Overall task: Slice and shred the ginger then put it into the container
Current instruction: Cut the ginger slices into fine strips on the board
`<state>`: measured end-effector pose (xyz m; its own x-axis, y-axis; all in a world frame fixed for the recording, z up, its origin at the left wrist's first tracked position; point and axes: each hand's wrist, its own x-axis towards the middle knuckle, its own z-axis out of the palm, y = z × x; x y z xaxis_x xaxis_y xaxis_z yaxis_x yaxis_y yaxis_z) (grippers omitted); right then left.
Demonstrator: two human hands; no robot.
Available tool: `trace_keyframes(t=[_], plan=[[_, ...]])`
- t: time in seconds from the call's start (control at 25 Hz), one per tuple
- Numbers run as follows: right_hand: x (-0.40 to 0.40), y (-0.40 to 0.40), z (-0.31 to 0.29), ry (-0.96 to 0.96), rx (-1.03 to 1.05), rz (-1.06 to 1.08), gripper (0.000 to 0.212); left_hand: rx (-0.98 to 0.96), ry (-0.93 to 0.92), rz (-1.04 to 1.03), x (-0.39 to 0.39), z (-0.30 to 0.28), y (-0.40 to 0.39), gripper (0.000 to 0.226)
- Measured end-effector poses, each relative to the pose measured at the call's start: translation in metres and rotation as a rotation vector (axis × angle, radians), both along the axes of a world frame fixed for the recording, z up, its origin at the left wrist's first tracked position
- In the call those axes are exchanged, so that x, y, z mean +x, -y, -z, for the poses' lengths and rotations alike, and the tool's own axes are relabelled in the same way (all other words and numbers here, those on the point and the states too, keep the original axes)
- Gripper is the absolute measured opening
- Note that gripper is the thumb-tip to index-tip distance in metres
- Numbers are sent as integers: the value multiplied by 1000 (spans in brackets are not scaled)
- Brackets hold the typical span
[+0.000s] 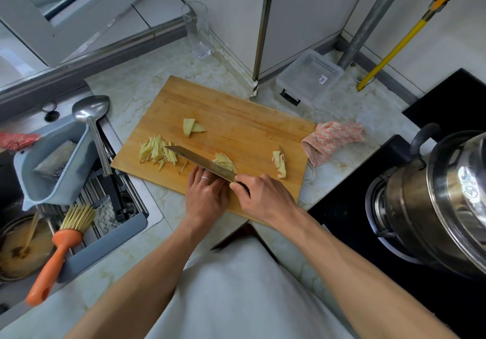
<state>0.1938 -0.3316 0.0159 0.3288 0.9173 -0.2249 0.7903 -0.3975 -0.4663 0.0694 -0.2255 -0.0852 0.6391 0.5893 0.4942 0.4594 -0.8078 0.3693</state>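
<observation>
Ginger on the cutting board [236, 117] lies in four lots: a shredded pile [156, 152] at the left, two uncut slices [192, 127] behind it, a small fanned stack [224, 162] under the knife [196, 158], and peel scraps [279, 163] to the right. My right hand [263, 198] grips the knife handle, blade lying across the fanned stack. My left hand [206, 194] rests flat on the board just beside the blade, fingers straight, holding nothing. The container [310, 77], clear plastic, sits on the tabletop [136, 86] beyond the board's far right corner, well apart from the ginger. A pink cloth [331, 141] lies at the board's right edge.
</observation>
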Motion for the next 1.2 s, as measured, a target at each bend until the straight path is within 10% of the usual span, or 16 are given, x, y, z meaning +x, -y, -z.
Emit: trace_keyframes(t=[1.2], plan=[[-1, 1, 7, -10, 9, 22, 39, -72, -31, -77, 2, -3, 8, 28]])
